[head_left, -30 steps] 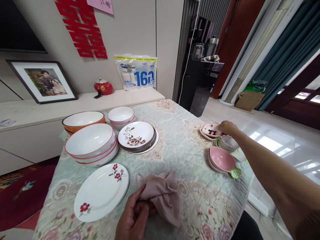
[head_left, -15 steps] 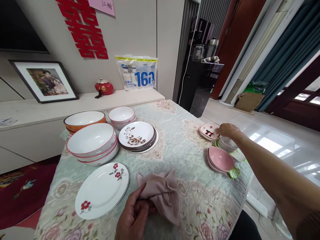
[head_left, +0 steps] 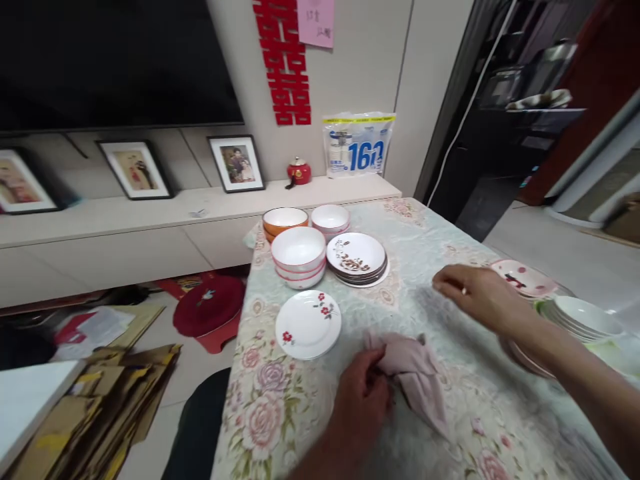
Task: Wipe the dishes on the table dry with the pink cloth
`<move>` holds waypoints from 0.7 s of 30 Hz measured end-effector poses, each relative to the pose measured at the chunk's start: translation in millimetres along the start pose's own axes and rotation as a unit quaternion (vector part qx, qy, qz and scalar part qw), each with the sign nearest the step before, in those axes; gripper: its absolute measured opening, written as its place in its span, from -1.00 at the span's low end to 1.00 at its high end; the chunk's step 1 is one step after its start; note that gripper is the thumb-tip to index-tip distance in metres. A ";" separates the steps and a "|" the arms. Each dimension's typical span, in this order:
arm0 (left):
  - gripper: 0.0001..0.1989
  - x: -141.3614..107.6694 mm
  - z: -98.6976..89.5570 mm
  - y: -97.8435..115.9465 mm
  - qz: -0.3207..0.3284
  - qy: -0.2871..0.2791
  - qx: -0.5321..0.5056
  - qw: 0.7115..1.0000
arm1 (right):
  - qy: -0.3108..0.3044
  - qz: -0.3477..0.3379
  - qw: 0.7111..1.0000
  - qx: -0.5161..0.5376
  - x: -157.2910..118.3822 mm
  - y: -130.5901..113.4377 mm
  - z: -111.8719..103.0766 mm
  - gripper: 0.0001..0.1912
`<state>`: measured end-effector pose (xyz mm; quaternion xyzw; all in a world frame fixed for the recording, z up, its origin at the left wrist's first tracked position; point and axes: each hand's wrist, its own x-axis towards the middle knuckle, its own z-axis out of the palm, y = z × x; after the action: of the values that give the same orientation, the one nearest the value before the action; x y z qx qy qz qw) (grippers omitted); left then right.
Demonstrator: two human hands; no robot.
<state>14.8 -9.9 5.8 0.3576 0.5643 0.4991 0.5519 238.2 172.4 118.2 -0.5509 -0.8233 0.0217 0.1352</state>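
Note:
My left hand (head_left: 363,390) is closed on the gathered edge of a dusty-pink cloth (head_left: 417,373) on the table. Left of the cloth lies a white plate with red flowers (head_left: 307,323). My right hand (head_left: 475,293), slightly blurred, hangs over the tablecloth with loosely bent fingers and no dish visible in it. Beyond its wrist are a pink spotted dish (head_left: 530,279) and a stack of pale small bowls (head_left: 585,317). The right forearm mostly covers another dish below them.
White bowls with pink rims (head_left: 299,252), orange bowls (head_left: 285,219), smaller bowls (head_left: 331,219) and brown-flowered plates (head_left: 357,257) stand stacked at the table's far left. Behind is a cabinet with picture frames (head_left: 237,163), a red pot (head_left: 299,172) and a plastic bag (head_left: 357,147). Flattened cardboard (head_left: 100,407) lies on the floor.
My right hand has moved left, away from the pink spotted dish. My view has turned left. The left hand keeps its hold on the cloth.

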 end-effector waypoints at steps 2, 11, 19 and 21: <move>-0.57 -1.6 1.5 1.0 -0.016 -0.024 0.009 1.000 | -0.067 -0.087 0.988 0.107 -12.6 -50.5 15.4 -0.78; -0.65 -6.8 4.1 16.5 0.051 -0.098 0.108 0.988 | -0.161 -0.069 0.978 0.115 2.3 -173.8 73.3 -0.76; -0.62 -3.4 2.5 7.0 0.073 -0.089 0.129 0.985 | -0.212 -0.021 0.971 0.104 24.2 -188.1 99.1 -0.58; -0.63 -2.8 2.6 5.4 0.075 -0.086 0.127 0.985 | -0.217 -0.015 0.967 0.130 25.3 -188.9 102.6 -0.61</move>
<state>16.9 -10.8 12.0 0.5077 0.5449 0.4306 0.5099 33.7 133.1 59.3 -0.4981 -0.8314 0.2451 0.0239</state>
